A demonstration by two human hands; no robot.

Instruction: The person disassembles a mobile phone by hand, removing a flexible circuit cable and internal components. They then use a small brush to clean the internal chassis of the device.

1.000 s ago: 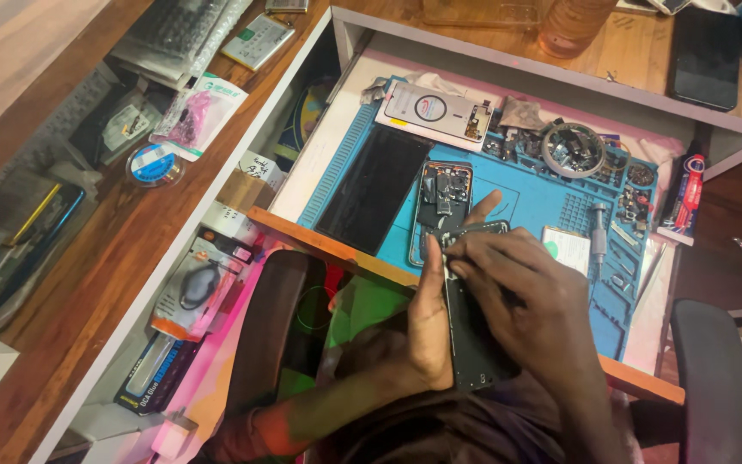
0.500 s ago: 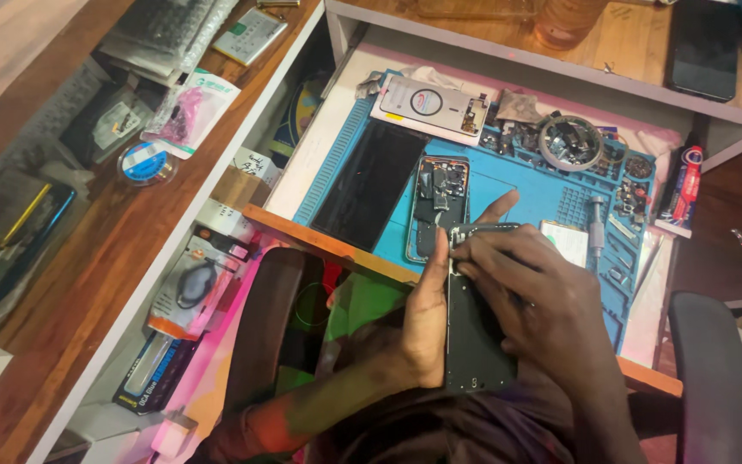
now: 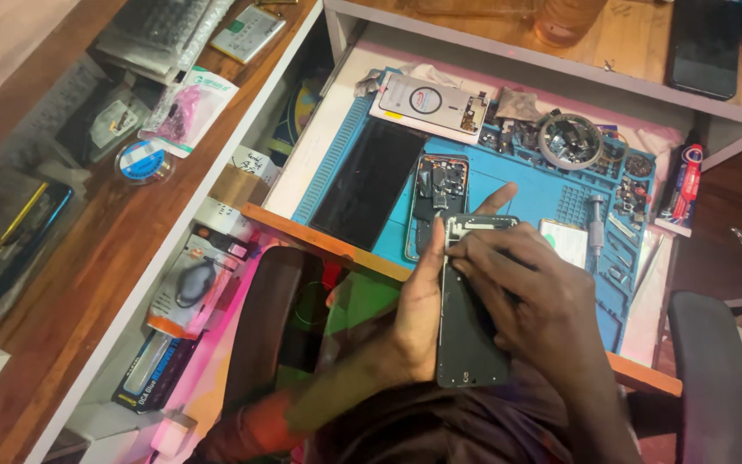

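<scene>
Head view: left hand (image 3: 418, 322) wrapped along the left edge of a dark phone frame (image 3: 471, 335), thumb raised past its top; right hand (image 3: 530, 296) laid over the right side, fingertips (image 3: 465, 249) pinched together at the top-left corner — on what, impossible to tell. Long axis running from the body toward the blue mat (image 3: 551, 202). Beyond the grip — an opened phone (image 3: 435, 193); left of that, a black screen panel (image 3: 371, 180).
</scene>
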